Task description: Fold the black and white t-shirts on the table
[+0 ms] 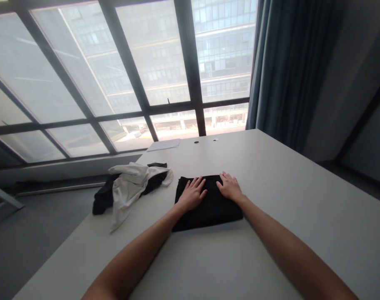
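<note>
A black garment (213, 210), folded into a flat rectangle, lies on the white table (302, 200) in front of me. My left hand (192, 193) rests flat on its left part, fingers spread and pointing away from me. On its upper right part lies my right hand (230, 186), also flat with fingers apart. Neither hand grips the cloth. What kind of garment it is, I cannot tell from the folded shape.
Left of the folded garment, a crumpled white cloth (129, 187) lies over dark cloth (102, 200) near the table's left edge. A flat pale sheet (164, 144) and two round holes are at the far end. Beyond stand windows and a blue curtain (280, 75).
</note>
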The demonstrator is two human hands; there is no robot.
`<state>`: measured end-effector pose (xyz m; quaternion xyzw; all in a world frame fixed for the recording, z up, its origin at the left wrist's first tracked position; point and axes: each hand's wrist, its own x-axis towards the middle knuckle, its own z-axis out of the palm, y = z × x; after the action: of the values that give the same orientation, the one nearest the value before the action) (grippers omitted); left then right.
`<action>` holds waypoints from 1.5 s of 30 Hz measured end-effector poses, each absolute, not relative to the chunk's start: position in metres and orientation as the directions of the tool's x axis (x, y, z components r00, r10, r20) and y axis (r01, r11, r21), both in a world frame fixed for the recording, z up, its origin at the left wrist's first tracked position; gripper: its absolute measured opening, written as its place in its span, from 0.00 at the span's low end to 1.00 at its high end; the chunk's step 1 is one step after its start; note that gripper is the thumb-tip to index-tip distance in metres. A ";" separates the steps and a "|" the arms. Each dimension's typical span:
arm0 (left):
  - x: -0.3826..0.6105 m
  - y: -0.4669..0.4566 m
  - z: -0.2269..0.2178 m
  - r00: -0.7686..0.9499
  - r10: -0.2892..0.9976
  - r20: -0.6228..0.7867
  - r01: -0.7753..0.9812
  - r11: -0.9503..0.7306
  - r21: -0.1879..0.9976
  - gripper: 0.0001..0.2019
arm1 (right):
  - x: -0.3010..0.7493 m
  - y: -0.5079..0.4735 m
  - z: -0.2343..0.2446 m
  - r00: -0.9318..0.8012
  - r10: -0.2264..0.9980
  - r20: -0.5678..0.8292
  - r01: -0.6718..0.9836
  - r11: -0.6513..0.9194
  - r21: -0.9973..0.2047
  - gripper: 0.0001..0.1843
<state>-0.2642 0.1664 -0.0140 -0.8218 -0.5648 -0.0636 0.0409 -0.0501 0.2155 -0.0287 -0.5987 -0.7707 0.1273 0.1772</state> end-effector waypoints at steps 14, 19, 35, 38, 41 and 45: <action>-0.266 0.168 -0.014 0.317 0.931 0.179 0.944 -0.328 0.037 0.31 | -0.050 0.215 -0.028 -0.217 0.969 0.116 0.875 0.246 -0.418 0.35; -0.286 0.181 -0.009 0.188 0.972 0.144 0.982 -0.190 0.002 0.32 | -0.049 0.215 -0.029 -0.227 0.967 0.116 0.874 0.255 -0.414 0.35; -0.297 0.185 -0.011 0.155 0.973 0.172 0.988 -0.157 -0.007 0.28 | -0.050 0.213 -0.026 -0.220 0.970 0.105 0.873 0.244 -0.422 0.35; -0.298 0.186 -0.012 0.147 0.973 0.179 0.988 -0.151 0.008 0.28 | -0.050 0.213 -0.025 -0.222 0.970 0.102 0.876 0.244 -0.415 0.35; -0.299 0.186 -0.013 0.140 0.972 0.189 0.989 -0.146 0.021 0.28 | -0.050 0.214 -0.026 -0.221 0.970 0.103 0.876 0.244 -0.416 0.35; -0.299 0.186 -0.013 0.140 0.972 0.190 0.989 -0.148 0.029 0.28 | -0.050 0.215 -0.029 -0.222 0.968 0.121 0.871 0.252 -0.422 0.35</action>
<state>-0.2992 0.1863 -0.0134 -0.7531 -0.6507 -0.0818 0.0514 -0.0498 0.2154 -0.0286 -0.5969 -0.7701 0.1331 0.1815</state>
